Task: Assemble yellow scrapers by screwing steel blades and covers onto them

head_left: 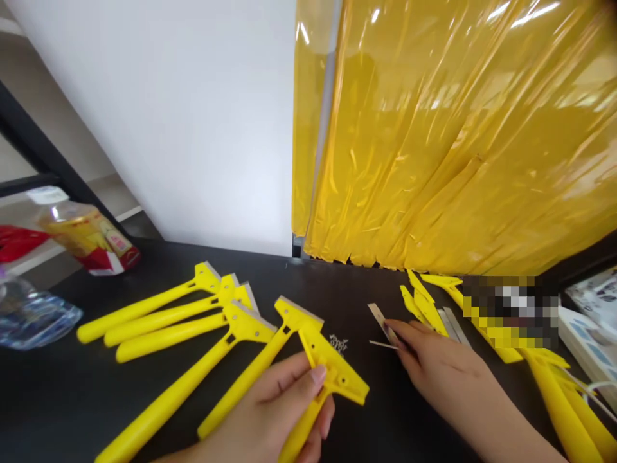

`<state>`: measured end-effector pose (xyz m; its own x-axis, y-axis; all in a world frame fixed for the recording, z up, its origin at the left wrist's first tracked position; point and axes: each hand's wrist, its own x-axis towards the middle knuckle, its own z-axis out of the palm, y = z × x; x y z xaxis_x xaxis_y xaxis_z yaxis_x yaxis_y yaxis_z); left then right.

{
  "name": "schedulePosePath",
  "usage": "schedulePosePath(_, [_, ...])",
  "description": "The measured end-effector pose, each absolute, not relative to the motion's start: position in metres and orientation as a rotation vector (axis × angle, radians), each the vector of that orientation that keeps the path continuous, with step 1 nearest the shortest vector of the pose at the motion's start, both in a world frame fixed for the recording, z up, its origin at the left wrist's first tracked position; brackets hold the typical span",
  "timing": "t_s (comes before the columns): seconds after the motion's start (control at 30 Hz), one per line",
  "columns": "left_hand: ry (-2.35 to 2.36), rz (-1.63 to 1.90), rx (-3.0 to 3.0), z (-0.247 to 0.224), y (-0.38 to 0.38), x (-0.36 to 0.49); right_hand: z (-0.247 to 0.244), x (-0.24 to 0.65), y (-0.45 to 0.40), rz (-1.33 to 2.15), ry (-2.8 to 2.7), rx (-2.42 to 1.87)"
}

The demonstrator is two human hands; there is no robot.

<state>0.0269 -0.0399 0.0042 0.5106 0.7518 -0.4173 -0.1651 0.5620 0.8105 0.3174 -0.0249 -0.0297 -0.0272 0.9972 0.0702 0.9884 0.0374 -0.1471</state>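
My left hand [277, 392] is closed round a yellow plastic scraper [340, 366], near where its handle meets the wide head; no blade shows on that head. My right hand [443, 363] pinches a flat metal blade [376, 315], and a thin metal strip [382, 344] juts out by the same fingertips. Between the hands lies a small pile of screws [339, 343]. Beside my left hand a scraper with a blade [263, 360] rests on the black table [376, 431]. Further left lie several more bladed scrapers [166, 399].
Yellow scraper parts [421, 305] and metal strips [453, 326] lie beyond my right hand, with yellow handles [563, 405] at the right edge. A drink bottle [91, 235] and a clear plastic bottle [36, 312] are at left. A white panel [216, 128] and yellow plastic sheeting [434, 141] stand behind.
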Motion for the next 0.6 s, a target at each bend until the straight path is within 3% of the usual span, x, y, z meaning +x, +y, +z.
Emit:
schedulePosePath(0.23, [0.754, 0.533, 0.839, 0.002, -0.046, 0.032, -0.023, 0.315, -0.018, 0.27, -1.946, -2.162])
schedulePosePath(0.6, [0.832, 0.444, 0.793, -0.007, -0.042, 0.049, -0.014, 0.317, -0.02, 0.909, -1.872, -1.778])
